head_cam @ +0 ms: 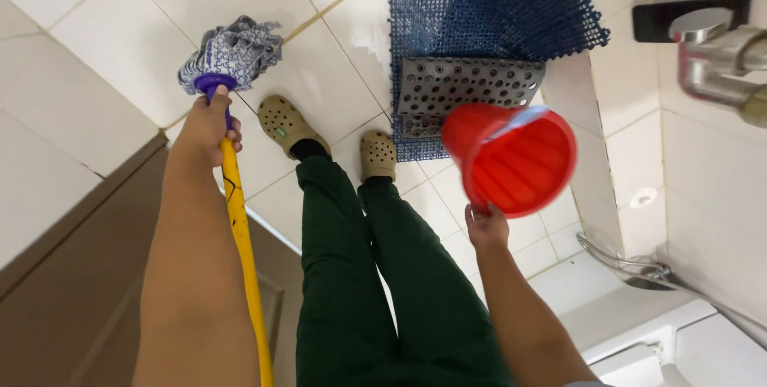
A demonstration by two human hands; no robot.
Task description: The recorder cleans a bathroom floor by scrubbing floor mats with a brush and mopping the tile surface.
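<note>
My left hand (209,125) grips the yellow handle of a mop (241,235) just below its purple collar. The blue-and-white mop head (232,53) rests on the white tiled floor in front of my feet. My right hand (486,226) holds a red plastic bucket (511,155) by its rim, tilted so its ribbed inside faces me. The bucket hangs above the floor, near the wall on the right.
I stand in green trousers and beige clogs (288,125). A blue grid mat (487,11) and a grey perforated mat (463,87) lie ahead. A metal tap (719,59) juts from the right wall. A brown door (72,275) stands at left.
</note>
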